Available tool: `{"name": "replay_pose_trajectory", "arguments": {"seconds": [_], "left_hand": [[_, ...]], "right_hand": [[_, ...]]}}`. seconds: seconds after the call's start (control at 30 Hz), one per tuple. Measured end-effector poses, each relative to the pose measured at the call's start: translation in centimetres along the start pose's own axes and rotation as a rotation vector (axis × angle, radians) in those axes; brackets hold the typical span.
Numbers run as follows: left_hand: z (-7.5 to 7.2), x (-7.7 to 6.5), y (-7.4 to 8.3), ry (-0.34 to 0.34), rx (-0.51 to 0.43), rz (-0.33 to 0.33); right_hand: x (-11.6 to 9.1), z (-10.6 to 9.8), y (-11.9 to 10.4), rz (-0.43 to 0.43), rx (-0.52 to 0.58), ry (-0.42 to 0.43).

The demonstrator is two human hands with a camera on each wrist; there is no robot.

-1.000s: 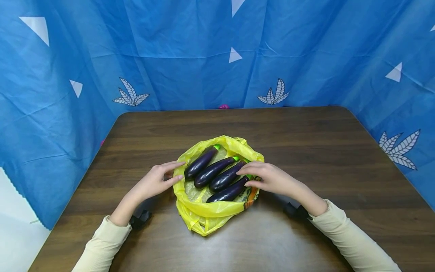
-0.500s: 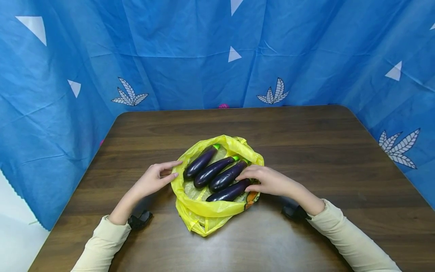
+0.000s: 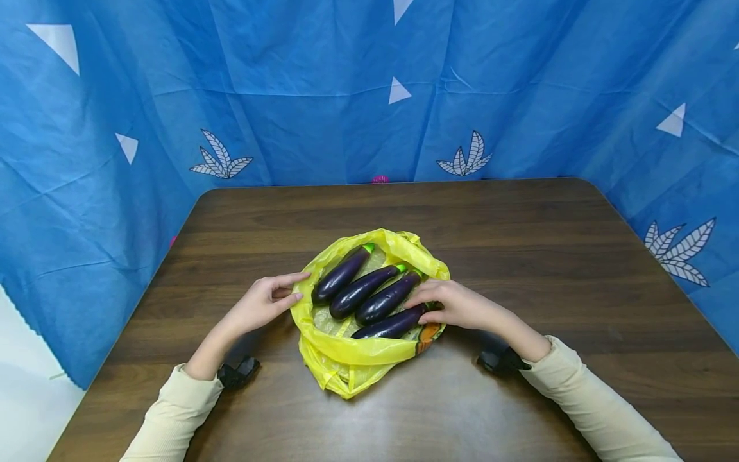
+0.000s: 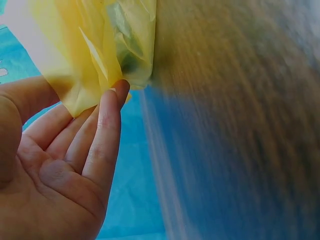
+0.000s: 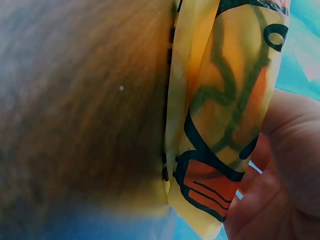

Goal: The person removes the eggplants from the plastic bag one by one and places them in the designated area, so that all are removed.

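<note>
A yellow plastic bag (image 3: 369, 350) lies spread with its mouth up, its rim rolled outward. Several purple eggplants with green stem ends rest side by side inside it. At the bag's left rim, my left hand (image 3: 262, 301) pinches the plastic between thumb and fingers; the left wrist view shows the yellow film (image 4: 95, 55) between them. My right hand (image 3: 456, 307) reaches over the right rim and grips the nearest eggplant (image 3: 389, 325) by its stem end, thumb on the near side. In the right wrist view, the printed bag wall (image 5: 220, 110) hides the fingertips.
The bag stands on a dark wooden table (image 3: 519, 244). Behind and beside the table hangs a blue curtain (image 3: 323, 115) with white triangles and leaf prints. Black straps (image 3: 238, 373) sit at both wrists.
My left hand has drawn the bag's rim slightly leftward. The right hand has moved a little lower onto the nearest eggplant, which has shifted slightly.
</note>
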State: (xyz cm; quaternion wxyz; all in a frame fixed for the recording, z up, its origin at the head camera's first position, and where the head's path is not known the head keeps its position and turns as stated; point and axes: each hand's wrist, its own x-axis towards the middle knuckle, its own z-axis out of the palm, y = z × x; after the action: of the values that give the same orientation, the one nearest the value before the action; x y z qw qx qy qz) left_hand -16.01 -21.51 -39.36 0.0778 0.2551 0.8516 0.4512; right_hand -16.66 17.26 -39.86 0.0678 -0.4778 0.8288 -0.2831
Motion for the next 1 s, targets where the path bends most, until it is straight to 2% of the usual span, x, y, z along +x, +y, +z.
{"name": "replay_pose_trajectory", "arguments": {"seconds": [0.23,0.57,0.77,1.0], "left_hand": [[0.0,0.0,0.3,0.005,0.012,-0.012],[0.1,-0.1,0.1,-0.003,0.010,-0.004],[0.2,-0.1,0.2,-0.002,0.011,-0.003],[0.2,0.0,0.0,0.004,0.007,0.030]], "right_hand": [[0.0,-0.2,0.0,-0.005,0.039,0.010],[-0.1,-0.5,0.0,0.004,0.179,0.028],[-0.2,-0.6,0.0,-0.002,0.204,0.039],[-0.5,-1.2,0.1,-0.041,0.196,0.062]]}}
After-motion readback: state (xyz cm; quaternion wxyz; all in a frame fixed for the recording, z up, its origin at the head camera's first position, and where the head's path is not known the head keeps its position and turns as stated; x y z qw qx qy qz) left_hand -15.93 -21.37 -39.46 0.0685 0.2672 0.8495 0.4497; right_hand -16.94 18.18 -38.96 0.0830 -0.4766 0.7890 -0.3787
